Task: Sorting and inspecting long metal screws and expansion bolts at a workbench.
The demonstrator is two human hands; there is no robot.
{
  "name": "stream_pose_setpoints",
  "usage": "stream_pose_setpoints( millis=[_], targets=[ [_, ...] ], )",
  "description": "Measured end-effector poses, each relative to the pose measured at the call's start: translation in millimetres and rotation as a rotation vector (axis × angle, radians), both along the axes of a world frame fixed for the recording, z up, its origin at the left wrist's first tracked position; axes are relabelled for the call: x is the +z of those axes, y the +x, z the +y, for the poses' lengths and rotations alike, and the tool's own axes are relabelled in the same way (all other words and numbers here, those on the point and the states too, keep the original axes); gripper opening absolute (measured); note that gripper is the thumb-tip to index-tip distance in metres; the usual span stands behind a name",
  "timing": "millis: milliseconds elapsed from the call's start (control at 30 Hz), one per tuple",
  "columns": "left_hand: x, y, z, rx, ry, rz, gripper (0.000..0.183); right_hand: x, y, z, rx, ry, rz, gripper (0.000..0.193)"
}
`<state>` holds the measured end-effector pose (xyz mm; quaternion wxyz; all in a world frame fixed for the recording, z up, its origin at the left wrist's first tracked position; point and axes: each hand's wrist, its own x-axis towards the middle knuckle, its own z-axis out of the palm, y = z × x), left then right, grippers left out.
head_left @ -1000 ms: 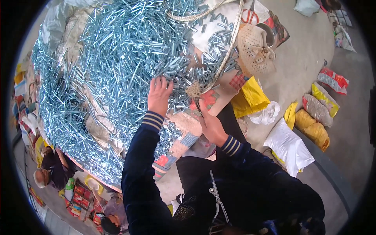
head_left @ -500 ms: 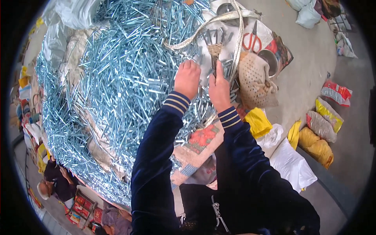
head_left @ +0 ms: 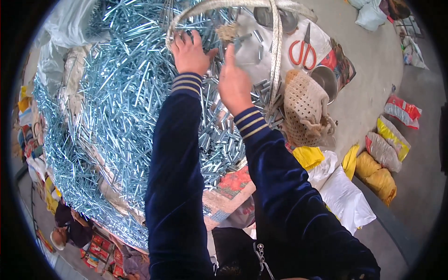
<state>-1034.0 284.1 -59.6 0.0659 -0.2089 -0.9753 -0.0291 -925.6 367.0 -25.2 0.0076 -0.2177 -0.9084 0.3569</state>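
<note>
Left hand [head_left: 190,56] spread over heaped slender shiny pale-blue pieces [head_left: 130,112], right hand [head_left: 234,85] gripping a dark tool with tan fibre binding [head_left: 227,32]

Setting: informal workshop. Evidence: broad heap of shiny pale-blue slender tubes [head_left: 130,116]; right of heap, red-handled metal scissors [head_left: 303,52], bulging white plastic sack [head_left: 347,198], plain grey floor [head_left: 422,144]; lower left of heap, dark-clothed co-worker [head_left: 77,231] near red packages [head_left: 99,246].

Red-handled scissors [head_left: 305,44] lie nr metal cup [head_left: 327,80], wht sack [head_left: 347,199] nr yel sack [head_left: 377,177]
</note>
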Motion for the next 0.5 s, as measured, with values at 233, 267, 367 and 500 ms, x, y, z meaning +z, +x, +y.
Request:
stream_pose_setpoints(
  millis=[233, 267, 367, 500],
  targets=[
    [-24, 30, -23, -0.087, -0.026, -0.081, 0.066, -1, 70, -18, 0.035, -0.064, -0.037, 0.064],
    [-20, 40, -25, -0.118, -0.045, -0.196, 0.063, 4, 83, -18, 0.020, -0.116, -0.064, 0.065],
    [-7, 69, -31, -0.173, -0.088, -0.145, 0.055, 8, 126, -33, 0.005, -0.148, -0.106, 0.065],
    [15, 105, -62, -0.246, -0.165, -0.263, 0.050, 28, 186, -54, 0.044, -0.230, -0.147, 0.070]
  ],
)
